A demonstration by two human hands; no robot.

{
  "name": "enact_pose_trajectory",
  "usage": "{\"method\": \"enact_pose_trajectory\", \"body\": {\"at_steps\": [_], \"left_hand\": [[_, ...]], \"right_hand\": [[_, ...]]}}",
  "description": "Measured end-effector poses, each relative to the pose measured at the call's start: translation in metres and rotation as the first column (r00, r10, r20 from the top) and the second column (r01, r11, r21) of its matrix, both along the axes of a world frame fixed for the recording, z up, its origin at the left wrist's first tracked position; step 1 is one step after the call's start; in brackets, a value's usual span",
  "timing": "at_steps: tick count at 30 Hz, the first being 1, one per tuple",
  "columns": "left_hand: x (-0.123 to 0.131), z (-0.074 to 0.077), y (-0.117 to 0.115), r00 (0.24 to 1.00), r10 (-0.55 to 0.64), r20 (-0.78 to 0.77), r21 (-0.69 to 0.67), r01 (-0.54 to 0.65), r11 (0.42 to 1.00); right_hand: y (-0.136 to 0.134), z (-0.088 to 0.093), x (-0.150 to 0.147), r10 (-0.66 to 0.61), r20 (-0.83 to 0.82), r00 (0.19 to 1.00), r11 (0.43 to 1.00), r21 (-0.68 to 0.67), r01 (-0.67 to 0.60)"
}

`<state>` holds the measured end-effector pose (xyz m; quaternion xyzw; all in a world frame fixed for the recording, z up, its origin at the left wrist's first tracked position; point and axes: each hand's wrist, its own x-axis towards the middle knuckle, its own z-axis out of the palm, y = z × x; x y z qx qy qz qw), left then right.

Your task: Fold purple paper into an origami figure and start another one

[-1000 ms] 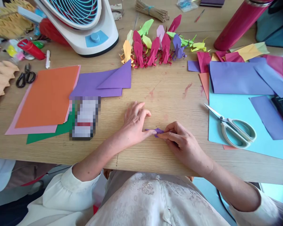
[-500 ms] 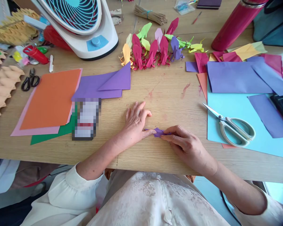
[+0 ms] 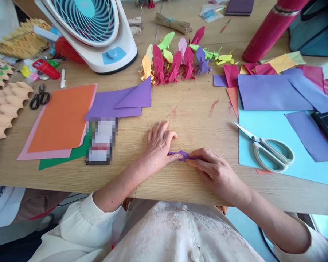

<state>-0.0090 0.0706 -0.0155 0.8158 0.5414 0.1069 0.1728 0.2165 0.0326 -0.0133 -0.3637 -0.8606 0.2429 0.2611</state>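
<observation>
A small folded piece of purple paper lies on the table near its front edge, between my two hands. My left hand rests with its fingers stretched out and apart. Its thumb presses on the left part of the purple paper. My right hand pinches the right end of the same paper between thumb and fingers. Part of the folded piece is hidden under the fingertips. Beyond my hands stands a row of folded paper figures in crimson, green, orange and purple.
White-handled scissors lie on light blue paper at the right. Orange sheets, purple paper and a phone lie left. A fan and a red bottle stand at the back.
Both hands stay in nearly the same place on the purple paper. My left thumb lies slightly lower against it. The whole view has shifted slightly.
</observation>
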Motion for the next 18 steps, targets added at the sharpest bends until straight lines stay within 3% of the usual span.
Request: {"method": "enact_pose_trajectory", "body": {"at_steps": [4,9,12,18], "left_hand": [[0.002,0.006,-0.008,0.989,-0.138,0.044,0.091,0.133,0.987],[0.0,0.006,-0.031,0.935,-0.352,0.041,0.304,0.324,0.896],[-0.004,0.0,-0.044,0.898,-0.439,-0.028,0.316,0.425,0.848],[-0.01,-0.005,-0.047,0.872,-0.484,-0.069,0.258,0.484,0.836]], "right_hand": [[0.0,-0.001,0.0,0.003,-0.006,1.0,1.0,0.013,-0.003],[-0.001,-0.003,-0.002,-0.006,0.003,1.0,0.999,0.054,0.006],[-0.001,-0.001,-0.003,-0.007,0.022,1.0,0.998,0.056,0.006],[-0.001,-0.001,-0.002,-0.051,0.037,0.998,0.998,0.043,0.05]]}}
